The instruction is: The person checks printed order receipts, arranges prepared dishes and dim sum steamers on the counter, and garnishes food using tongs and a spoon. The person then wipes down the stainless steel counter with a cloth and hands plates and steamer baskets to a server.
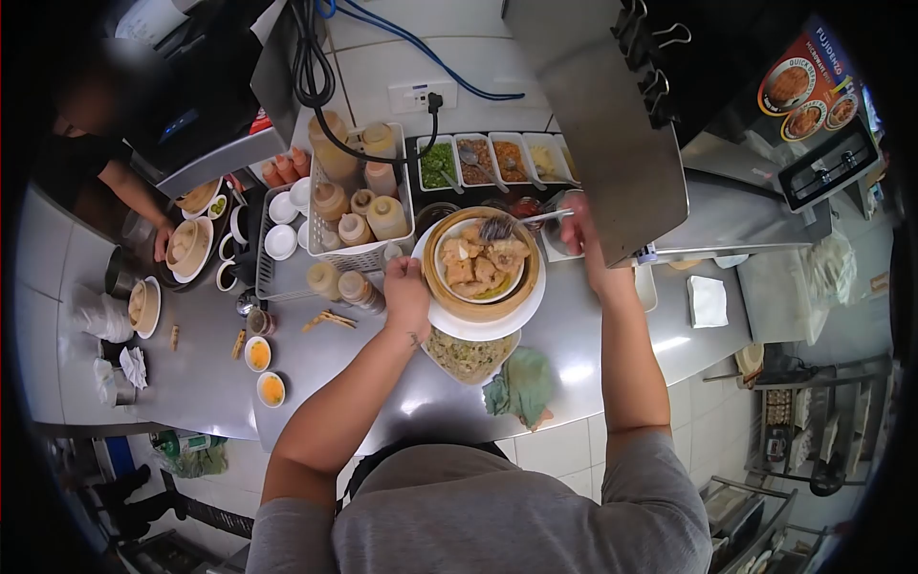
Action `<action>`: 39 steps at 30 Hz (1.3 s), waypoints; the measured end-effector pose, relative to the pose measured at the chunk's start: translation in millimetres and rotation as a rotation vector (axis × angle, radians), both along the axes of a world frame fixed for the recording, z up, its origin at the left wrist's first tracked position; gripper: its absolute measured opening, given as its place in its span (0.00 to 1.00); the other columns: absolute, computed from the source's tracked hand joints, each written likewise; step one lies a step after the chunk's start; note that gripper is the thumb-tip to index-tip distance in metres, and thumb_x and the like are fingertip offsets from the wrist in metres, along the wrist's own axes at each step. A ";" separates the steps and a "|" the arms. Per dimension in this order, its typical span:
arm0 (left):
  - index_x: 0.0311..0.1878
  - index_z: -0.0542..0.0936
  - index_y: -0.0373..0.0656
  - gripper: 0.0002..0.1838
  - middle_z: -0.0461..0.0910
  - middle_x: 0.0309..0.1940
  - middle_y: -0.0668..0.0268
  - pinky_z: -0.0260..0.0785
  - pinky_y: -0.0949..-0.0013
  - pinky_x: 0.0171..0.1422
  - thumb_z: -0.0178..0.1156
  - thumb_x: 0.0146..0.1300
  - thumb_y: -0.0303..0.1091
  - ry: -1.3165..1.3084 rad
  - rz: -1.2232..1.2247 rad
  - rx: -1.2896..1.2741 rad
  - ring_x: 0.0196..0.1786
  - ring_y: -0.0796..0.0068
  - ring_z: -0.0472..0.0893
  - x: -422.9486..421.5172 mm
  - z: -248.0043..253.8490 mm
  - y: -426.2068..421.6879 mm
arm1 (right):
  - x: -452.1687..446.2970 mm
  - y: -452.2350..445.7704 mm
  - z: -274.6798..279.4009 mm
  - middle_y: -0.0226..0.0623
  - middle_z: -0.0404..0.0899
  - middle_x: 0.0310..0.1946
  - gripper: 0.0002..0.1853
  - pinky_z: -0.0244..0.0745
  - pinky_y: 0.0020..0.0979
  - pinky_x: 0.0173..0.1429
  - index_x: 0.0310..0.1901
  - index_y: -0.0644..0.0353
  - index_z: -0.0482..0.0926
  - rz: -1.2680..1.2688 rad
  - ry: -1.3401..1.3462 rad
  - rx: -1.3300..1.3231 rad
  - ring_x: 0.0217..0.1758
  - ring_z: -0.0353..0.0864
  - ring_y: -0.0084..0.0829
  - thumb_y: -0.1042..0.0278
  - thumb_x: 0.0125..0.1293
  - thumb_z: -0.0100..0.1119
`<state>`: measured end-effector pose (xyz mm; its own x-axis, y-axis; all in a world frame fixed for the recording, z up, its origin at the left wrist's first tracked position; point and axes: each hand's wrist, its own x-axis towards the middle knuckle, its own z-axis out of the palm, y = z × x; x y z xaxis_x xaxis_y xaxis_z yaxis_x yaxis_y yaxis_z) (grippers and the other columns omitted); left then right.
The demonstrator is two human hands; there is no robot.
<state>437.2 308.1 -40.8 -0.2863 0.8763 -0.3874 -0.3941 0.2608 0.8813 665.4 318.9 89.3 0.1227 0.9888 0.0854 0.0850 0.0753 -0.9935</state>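
A bamboo steamer (pixel 448 297) stands on a white plate (pixel 488 330) in front of me. In it is a bowl of pale brown food pieces (pixel 469 268), perhaps dumplings or meat. My left hand (pixel 406 292) is closed at the plate's left rim, its fingertips partly hidden. My right hand (pixel 577 230), slightly blurred, grips the pale handle of a brush (pixel 497 228). The dark, streaked head of this brush touches the food at the bowl's upper right. Below the white plate, partly covered by it, lies a dish of fried rice (pixel 469 356).
A white basket (pixel 368 258) of sauce bottles stands left of the steamer, topping trays (pixel 478 158) behind. A metal panel (pixel 612 124) hangs beside my right hand. Green cloth (pixel 521 387) lies near the front edge. At far left, another person's hand (pixel 164 241) is by a steamer.
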 end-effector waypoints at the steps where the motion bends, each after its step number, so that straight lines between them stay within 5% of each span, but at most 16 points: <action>1: 0.43 0.69 0.39 0.07 0.73 0.33 0.66 0.66 0.71 0.43 0.44 0.69 0.31 -0.019 0.007 0.005 0.36 0.76 0.71 2.8 -0.2 0.2 | -0.6 -6.9 -4.4 0.29 0.70 0.18 0.09 0.55 0.19 0.21 0.34 0.59 0.74 0.035 -0.083 0.073 0.17 0.63 0.17 0.63 0.67 0.50; 5: 0.42 0.69 0.39 0.06 0.72 0.33 0.66 0.65 0.72 0.43 0.44 0.70 0.31 0.017 -0.016 0.009 0.36 0.77 0.70 7.3 3.8 -2.8 | -4.4 -17.6 -6.4 0.28 0.70 0.19 0.08 0.57 0.19 0.22 0.35 0.59 0.73 -0.085 -0.046 0.149 0.19 0.63 0.17 0.64 0.68 0.49; 11: 0.40 0.69 0.41 0.05 0.72 0.33 0.66 0.65 0.73 0.41 0.44 0.70 0.31 -0.040 -0.035 0.035 0.35 0.78 0.70 0.7 13.2 -17.3 | 29.0 47.2 -68.2 0.27 0.68 0.17 0.09 0.55 0.20 0.21 0.33 0.60 0.72 0.032 0.556 -0.296 0.17 0.62 0.18 0.65 0.67 0.49; 14: 0.40 0.68 0.42 0.05 0.73 0.33 0.66 0.66 0.73 0.40 0.44 0.70 0.31 -0.063 -0.046 -0.027 0.34 0.79 0.71 -7.3 23.6 -32.8 | 17.2 62.8 -87.2 0.32 0.73 0.19 0.08 0.61 0.24 0.22 0.35 0.60 0.73 -0.116 0.178 -0.201 0.17 0.68 0.25 0.65 0.66 0.51; 17: 0.40 0.69 0.42 0.05 0.73 0.32 0.66 0.67 0.74 0.39 0.44 0.70 0.32 -0.024 -0.068 -0.049 0.33 0.79 0.72 -20.2 21.7 -47.3 | 4.8 88.3 -131.1 0.39 0.77 0.22 0.08 0.68 0.30 0.25 0.38 0.60 0.74 -0.296 -0.944 0.571 0.21 0.74 0.36 0.65 0.65 0.53; 18: 0.40 0.69 0.42 0.06 0.74 0.32 0.67 0.67 0.74 0.38 0.45 0.70 0.32 -0.037 -0.070 -0.056 0.33 0.80 0.72 -23.6 23.9 -53.1 | 2.6 85.7 -131.9 0.43 0.79 0.25 0.11 0.72 0.36 0.29 0.43 0.59 0.75 -0.076 -0.845 0.483 0.25 0.76 0.46 0.64 0.63 0.55; 21: 0.40 0.70 0.42 0.06 0.74 0.31 0.68 0.67 0.75 0.38 0.45 0.70 0.32 -0.062 -0.043 -0.019 0.33 0.81 0.72 -46.1 23.1 -68.9 | -45.3 53.2 -72.1 0.39 0.78 0.23 0.14 0.71 0.36 0.32 0.43 0.61 0.77 -0.273 -0.949 0.758 0.23 0.76 0.41 0.59 0.61 0.59; 23: 0.40 0.70 0.42 0.05 0.74 0.31 0.68 0.67 0.76 0.38 0.46 0.70 0.32 -0.071 -0.013 0.003 0.33 0.81 0.72 -73.5 25.2 -79.0 | -69.6 26.4 -47.9 0.39 0.78 0.26 0.18 0.71 0.31 0.30 0.44 0.65 0.76 -0.041 -0.557 0.214 0.22 0.75 0.34 0.58 0.60 0.60; 26: 0.40 0.70 0.43 0.05 0.75 0.31 0.68 0.67 0.76 0.38 0.46 0.69 0.31 -0.035 -0.001 0.000 0.33 0.82 0.72 -123.0 37.9 -101.1 | -115.7 -20.2 6.1 0.38 0.78 0.25 0.18 0.71 0.25 0.29 0.44 0.66 0.76 0.571 -0.372 -0.247 0.22 0.74 0.27 0.58 0.61 0.60; 29: 0.40 0.70 0.44 0.04 0.75 0.32 0.68 0.67 0.77 0.39 0.46 0.69 0.30 0.049 -0.016 -0.002 0.34 0.82 0.72 -185.2 43.7 -122.6 | -175.3 -33.7 5.6 0.29 0.76 0.22 0.16 0.69 0.21 0.26 0.46 0.64 0.76 0.900 -0.460 -0.226 0.22 0.72 0.17 0.60 0.65 0.55; 32: 0.40 0.70 0.44 0.04 0.75 0.32 0.68 0.67 0.76 0.39 0.46 0.69 0.30 0.077 -0.002 -0.025 0.33 0.82 0.72 -246.6 40.1 -141.9 | -246.6 -26.9 10.4 0.36 0.77 0.21 0.16 0.72 0.26 0.27 0.40 0.66 0.77 1.151 -0.674 -0.230 0.20 0.77 0.26 0.60 0.64 0.53; 35: 0.40 0.70 0.43 0.04 0.74 0.30 0.68 0.68 0.75 0.38 0.46 0.69 0.30 0.093 0.014 -0.052 0.32 0.82 0.72 -311.3 39.6 -156.1 | -323.5 -33.3 1.5 0.32 0.76 0.21 0.16 0.72 0.24 0.26 0.43 0.65 0.76 1.243 -0.824 -0.183 0.19 0.73 0.21 0.59 0.65 0.51; 39: 0.40 0.69 0.42 0.05 0.74 0.29 0.68 0.66 0.76 0.35 0.46 0.69 0.31 0.116 0.017 -0.063 0.30 0.82 0.71 -401.2 13.5 -169.8 | -418.0 -50.8 -19.1 0.43 0.77 0.21 0.15 0.74 0.35 0.33 0.41 0.65 0.76 1.174 -0.966 0.001 0.22 0.78 0.36 0.60 0.61 0.52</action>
<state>35.9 138.3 -27.3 -0.3467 0.8462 -0.4046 -0.2950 0.3111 0.9034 247.4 268.0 70.2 -0.8109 0.4837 -0.3293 0.5762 0.5620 -0.5934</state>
